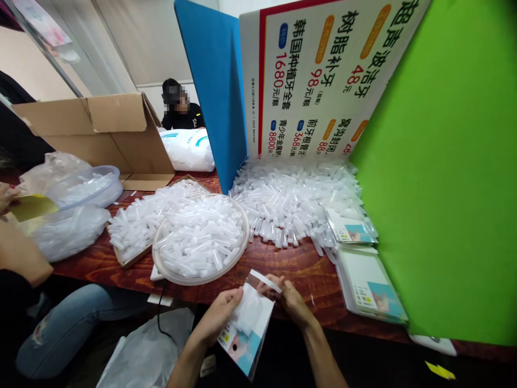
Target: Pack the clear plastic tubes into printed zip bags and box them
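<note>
My left hand (218, 315) grips the left edge of a small clear packet (247, 323) that has a printed card and several white tubes inside. My right hand (291, 302) pinches the packet's top flap at its right corner. Both hands hold it just over the near edge of the wooden table (299, 272). Beyond them sits a round tray (201, 240) heaped with small white plastic tubes. A large loose pile of the same tubes (293, 199) lies against the back boards.
Stacks of flat packets (369, 283) lie at the right beside a green divider (444, 172). A blue divider (214, 91) and a printed board stand behind. At left are a cardboard box (100, 132), plastic bags, a bowl and a co-worker's arm (16, 253). Another person sits far back.
</note>
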`<state>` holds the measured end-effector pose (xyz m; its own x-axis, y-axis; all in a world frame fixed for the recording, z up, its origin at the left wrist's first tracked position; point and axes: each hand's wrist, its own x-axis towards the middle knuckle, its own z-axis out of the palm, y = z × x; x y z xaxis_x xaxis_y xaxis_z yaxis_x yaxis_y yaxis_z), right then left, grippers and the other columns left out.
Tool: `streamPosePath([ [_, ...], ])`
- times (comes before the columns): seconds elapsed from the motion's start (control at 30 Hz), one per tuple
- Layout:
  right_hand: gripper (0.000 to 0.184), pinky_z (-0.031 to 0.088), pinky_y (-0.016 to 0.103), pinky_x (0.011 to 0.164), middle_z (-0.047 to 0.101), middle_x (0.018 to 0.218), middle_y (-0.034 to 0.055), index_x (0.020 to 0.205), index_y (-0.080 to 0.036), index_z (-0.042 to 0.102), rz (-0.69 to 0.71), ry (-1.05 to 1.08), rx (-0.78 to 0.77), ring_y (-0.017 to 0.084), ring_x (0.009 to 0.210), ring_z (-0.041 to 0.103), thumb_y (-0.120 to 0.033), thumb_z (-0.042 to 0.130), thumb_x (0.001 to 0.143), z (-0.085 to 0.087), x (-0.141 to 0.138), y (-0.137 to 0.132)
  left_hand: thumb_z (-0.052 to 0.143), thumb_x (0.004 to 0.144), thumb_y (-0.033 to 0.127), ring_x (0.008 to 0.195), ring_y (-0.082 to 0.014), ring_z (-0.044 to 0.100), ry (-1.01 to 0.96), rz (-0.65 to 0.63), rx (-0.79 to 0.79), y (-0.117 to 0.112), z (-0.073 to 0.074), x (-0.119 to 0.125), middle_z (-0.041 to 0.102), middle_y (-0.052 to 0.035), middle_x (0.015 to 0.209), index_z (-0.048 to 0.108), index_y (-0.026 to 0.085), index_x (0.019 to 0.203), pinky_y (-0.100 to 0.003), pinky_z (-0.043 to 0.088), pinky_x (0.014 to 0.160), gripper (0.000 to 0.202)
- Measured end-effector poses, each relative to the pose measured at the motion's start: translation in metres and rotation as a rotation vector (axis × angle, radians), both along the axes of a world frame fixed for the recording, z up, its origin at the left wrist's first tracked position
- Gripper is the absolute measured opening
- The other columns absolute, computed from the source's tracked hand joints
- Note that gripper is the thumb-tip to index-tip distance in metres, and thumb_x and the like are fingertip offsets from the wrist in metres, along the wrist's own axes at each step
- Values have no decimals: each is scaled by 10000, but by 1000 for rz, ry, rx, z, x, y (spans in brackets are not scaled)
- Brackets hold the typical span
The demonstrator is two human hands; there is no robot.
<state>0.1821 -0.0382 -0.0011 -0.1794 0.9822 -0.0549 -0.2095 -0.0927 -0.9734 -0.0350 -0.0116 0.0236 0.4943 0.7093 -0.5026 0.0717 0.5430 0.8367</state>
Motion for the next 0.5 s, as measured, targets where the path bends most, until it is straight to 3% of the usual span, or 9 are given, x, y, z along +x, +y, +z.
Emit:
streamPosePath([
  [0.07,798,463,304,641,640,882,70,971,-172,755,20,20,-11,172,683,528,-788,249,942,2,-2,-2,664,801,705,543,-94,448,8,-22,41,2,-2,0,617,-12,666,695,95,830,-198,305,516,612],
  [0.1,776,485,319,699,650,921,76,1026,-175,750,37,13,-13,187,739,559,-778,269,947,4,-4,-2,676,792,703,548,-95,451,13,-29,55,3,-4,1,617,-8,663,694,97,819,-198,308,517,606],
  [0.2,559,496,334,840,684,1025,70,1039,-186,757,46,-78,-31,221,909,619,-689,553,907,11,-10,-5,674,787,711,565,-99,476,16,-56,96,7,-9,8,627,-2,673,699,104,835,-194,335,523,609],
  [0.3,401,504,312,811,725,958,54,931,-183,765,-128,-206,-66,225,888,651,-571,686,865,14,3,-21,641,771,760,615,-142,589,43,-88,116,10,-19,18,689,-31,749,704,121,982,-223,445,559,676],
  [0.4,321,523,327,779,755,935,58,866,-191,758,-395,-394,-127,252,856,667,-508,725,825,17,56,-70,604,740,820,722,-215,707,113,-64,157,14,-33,27,752,-89,905,669,162,1107,-308,563,645,756],
  [0.5,298,519,299,601,738,724,43,724,-214,749,-522,-678,-272,241,670,655,-505,727,780,31,133,-158,585,743,828,648,-219,717,158,-55,253,20,-46,32,740,-81,844,675,167,1025,-312,579,569,723],
])
